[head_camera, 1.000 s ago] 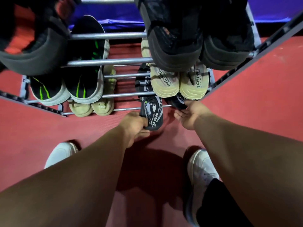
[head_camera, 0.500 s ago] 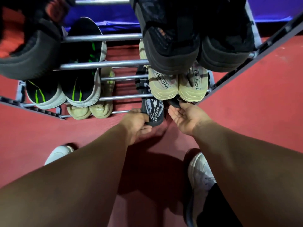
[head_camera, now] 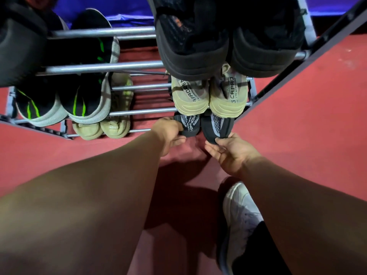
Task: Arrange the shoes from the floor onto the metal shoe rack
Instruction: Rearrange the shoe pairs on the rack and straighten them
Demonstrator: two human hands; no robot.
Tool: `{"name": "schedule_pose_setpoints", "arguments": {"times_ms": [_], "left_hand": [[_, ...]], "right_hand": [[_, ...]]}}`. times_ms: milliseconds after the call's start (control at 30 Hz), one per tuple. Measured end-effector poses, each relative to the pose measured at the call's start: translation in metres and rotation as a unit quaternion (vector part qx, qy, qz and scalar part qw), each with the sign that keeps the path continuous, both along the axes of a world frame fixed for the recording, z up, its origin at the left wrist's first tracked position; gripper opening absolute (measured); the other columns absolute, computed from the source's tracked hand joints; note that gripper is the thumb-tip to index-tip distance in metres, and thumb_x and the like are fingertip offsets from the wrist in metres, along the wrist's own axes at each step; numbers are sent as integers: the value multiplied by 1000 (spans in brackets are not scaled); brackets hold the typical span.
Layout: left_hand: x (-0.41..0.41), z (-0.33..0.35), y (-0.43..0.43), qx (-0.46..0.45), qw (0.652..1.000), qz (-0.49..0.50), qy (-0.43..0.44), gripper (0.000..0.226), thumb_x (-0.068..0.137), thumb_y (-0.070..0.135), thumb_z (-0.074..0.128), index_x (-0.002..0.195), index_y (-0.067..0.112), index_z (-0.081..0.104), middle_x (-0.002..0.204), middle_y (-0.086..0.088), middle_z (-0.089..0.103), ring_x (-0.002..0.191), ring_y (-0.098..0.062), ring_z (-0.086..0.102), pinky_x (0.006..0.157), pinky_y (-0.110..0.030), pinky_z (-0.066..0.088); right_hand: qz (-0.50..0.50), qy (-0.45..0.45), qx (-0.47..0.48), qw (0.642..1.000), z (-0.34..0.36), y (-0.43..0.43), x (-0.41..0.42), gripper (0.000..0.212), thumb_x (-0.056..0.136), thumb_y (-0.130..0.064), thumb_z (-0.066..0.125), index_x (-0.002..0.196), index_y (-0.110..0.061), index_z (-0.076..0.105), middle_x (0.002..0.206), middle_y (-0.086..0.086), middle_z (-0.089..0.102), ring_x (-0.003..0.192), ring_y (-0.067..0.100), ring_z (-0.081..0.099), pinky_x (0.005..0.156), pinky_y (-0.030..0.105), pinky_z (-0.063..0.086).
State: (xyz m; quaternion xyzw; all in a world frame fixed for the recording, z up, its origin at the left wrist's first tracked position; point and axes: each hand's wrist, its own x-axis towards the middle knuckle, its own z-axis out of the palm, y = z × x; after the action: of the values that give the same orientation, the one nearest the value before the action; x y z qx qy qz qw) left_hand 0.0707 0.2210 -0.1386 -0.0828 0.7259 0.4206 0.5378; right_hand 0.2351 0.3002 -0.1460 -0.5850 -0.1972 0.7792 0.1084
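Below the beige pair [head_camera: 208, 96] on the metal shoe rack [head_camera: 127, 112], two black shoes [head_camera: 188, 124] lie parallel, long axes across the rails (toe end indeterminate), left hand [head_camera: 168, 132] and right hand [head_camera: 230, 151] each gripping one near end.

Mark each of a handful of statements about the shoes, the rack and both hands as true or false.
1. The left hand grips the left dark patterned shoe by its near end. True.
2. The right hand is clear of the right dark patterned shoe. False: it pinches that shoe's near end.
3. The beige lettered pair sits on a tier below the dark patterned shoes. False: it sits on the tier above them.
4. The green-striped black shoes are on the left side of the metal shoe rack. True.
5. The floor is blue. False: it is red.
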Motion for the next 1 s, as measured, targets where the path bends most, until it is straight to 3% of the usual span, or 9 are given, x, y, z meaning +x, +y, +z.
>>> {"name": "schedule_pose_setpoints", "arguments": {"times_ms": [100, 267, 533, 767, 833, 1000], "left_hand": [[2, -1, 7, 8, 1000, 22, -8, 23, 99, 4, 51, 118, 11, 60, 95, -6, 69, 80, -23, 65, 75, -29, 61], [2, -3, 13, 5, 999, 41, -9, 17, 99, 2, 51, 89, 13, 60, 88, -6, 68, 73, -19, 63, 76, -29, 60], [2, -11, 18, -11, 998, 55, 4, 26, 103, 1, 46, 81, 11, 57, 83, -5, 64, 72, -17, 62, 75, -27, 58], [1, -9, 20, -3, 997, 72, 3, 25, 103, -2, 47, 85, 12, 58, 86, -5, 65, 70, -18, 64, 50, -21, 59], [1, -12, 21, -12, 997, 74, 8, 23, 103, -1, 47, 88, 11, 58, 89, -5, 65, 72, -19, 65, 50, -21, 59], [3, -9, 18, -12, 997, 73, 8, 21, 102, 1, 50, 121, 5, 59, 92, -7, 66, 74, -20, 67, 59, -25, 61]], "right_hand": [[-4, 11, -1, 1000, 0, 2, 6, 30, 100, 14, 42, 102, -15, 53, 94, 14, 72, 82, 27, 72, 78, 39, 63], [3, 22, -14, 1000, -2, 2, 16, 29, 100, 13, 43, 104, -14, 54, 85, 12, 76, 77, 25, 75, 74, 40, 64], [6, 23, -33, 999, 2, 0, 16, 27, 101, 11, 44, 98, -13, 56, 82, 12, 77, 81, 27, 74, 78, 42, 62], [5, 19, -35, 999, 2, -1, 19, 27, 101, 11, 43, 102, -13, 55, 80, 13, 77, 72, 26, 75, 71, 41, 64], [3, 18, -35, 999, 4, -1, 20, 26, 102, 10, 43, 103, -13, 55, 80, 13, 76, 70, 25, 75, 70, 41, 64], [12, -7, -41, 999, 12, 0, 19, 24, 102, 9, 44, 99, -12, 56, 82, 14, 76, 81, 28, 73, 73, 42, 64]]}}
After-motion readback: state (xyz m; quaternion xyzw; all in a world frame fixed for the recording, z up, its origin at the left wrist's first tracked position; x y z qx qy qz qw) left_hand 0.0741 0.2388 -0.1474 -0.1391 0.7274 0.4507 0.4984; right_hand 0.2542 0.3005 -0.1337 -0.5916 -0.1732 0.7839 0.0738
